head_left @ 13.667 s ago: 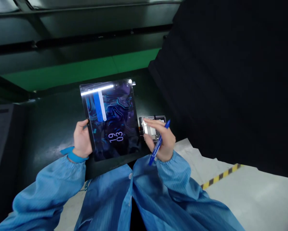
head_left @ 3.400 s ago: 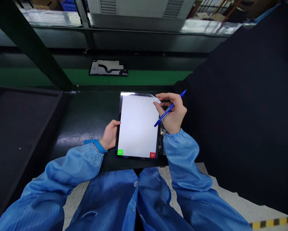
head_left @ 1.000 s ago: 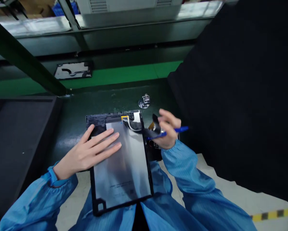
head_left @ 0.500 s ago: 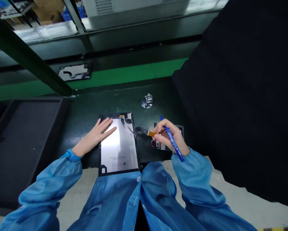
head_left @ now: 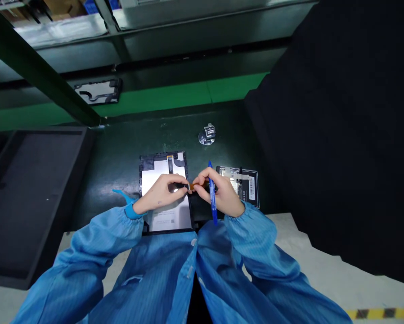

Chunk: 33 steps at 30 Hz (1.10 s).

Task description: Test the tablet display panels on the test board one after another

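The left hand (head_left: 164, 191) pinches a flat black ribbon cable (head_left: 170, 165) above the silver-backed rectangular panel (head_left: 154, 173); the right hand (head_left: 224, 193), also holding a blue plastic pen (head_left: 212, 193), pinches an orange flexible strip (head_left: 194, 186). Crooked pulling could tear the cable. Left of both hands, a black rectangular tray (head_left: 67, 180) shows too darkly to tell its content.

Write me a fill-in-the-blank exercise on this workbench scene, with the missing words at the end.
1. The right hand holds a ____ pen while its fingertips pinch a flat cable.
2. The wristband circles the wrist of the ____ hand.
3. The display panel lies with its metallic back facing ____.
4. From the person's side, the circuit module lies to the ____ of the display panel.

Missing words: blue; left; up; right.
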### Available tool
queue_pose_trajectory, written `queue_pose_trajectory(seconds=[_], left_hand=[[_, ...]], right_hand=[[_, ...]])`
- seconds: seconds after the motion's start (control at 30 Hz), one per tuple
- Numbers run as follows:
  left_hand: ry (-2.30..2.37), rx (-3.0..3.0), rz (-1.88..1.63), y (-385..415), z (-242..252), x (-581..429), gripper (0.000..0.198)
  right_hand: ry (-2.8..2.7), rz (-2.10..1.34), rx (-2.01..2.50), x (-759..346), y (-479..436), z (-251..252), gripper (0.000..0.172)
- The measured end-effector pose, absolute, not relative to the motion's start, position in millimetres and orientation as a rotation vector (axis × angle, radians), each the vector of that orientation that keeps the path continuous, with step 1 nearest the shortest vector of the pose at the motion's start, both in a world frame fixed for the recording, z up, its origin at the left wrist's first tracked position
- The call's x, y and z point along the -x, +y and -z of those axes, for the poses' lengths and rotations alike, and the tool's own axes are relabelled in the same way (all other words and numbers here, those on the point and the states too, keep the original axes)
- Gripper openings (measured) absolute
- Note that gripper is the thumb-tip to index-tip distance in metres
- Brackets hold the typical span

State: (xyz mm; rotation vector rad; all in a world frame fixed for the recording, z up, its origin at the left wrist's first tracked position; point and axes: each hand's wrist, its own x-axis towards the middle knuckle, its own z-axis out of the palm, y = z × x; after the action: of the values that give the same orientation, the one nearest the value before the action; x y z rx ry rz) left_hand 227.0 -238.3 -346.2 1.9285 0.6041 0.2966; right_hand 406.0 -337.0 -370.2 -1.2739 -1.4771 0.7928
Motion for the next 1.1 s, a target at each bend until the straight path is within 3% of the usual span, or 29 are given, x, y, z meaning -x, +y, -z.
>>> queue_pose_trajectory(seconds=[0.4,0.53,0.6,0.63,0.7,0.77,0.9,1.1], left_hand=[[0.604,-1.776,-0.320,-239,347,-226,0.019],[0.691,-1.904,-0.681,-247,350,-196,0.020],[0.540,-2.139,-0.715,-257,352,-174,0.022],[0.444,-2.285,-0.607,-264,355,-164,0.034],[0.355,-2.555,-0.244,-279,363,-148,0.078],[0.394,-2.757,0.090,-293,375,-139,0.096],[0.409,-3.004,0.309,-305,392,-133,0.096],[0.395,-3.263,-0.060,-277,361,-125,0.071]], right_hand=[[-1.492,-0.915,1.200,-399,-332,371,0.012],[-1.338,-0.685,1.230,-421,-317,369,0.007],[-1.365,-0.454,1.360,-442,-302,368,0.017],[-1.427,-0.346,1.440,-453,-294,368,0.028],[-1.600,-0.172,1.574,-472,-278,371,0.048],[-1.759,-0.052,1.637,-482,-264,375,0.057],[-1.896,0.169,1.686,-481,-249,380,0.052],[-1.872,0.253,1.681,-478,-245,384,0.044]])
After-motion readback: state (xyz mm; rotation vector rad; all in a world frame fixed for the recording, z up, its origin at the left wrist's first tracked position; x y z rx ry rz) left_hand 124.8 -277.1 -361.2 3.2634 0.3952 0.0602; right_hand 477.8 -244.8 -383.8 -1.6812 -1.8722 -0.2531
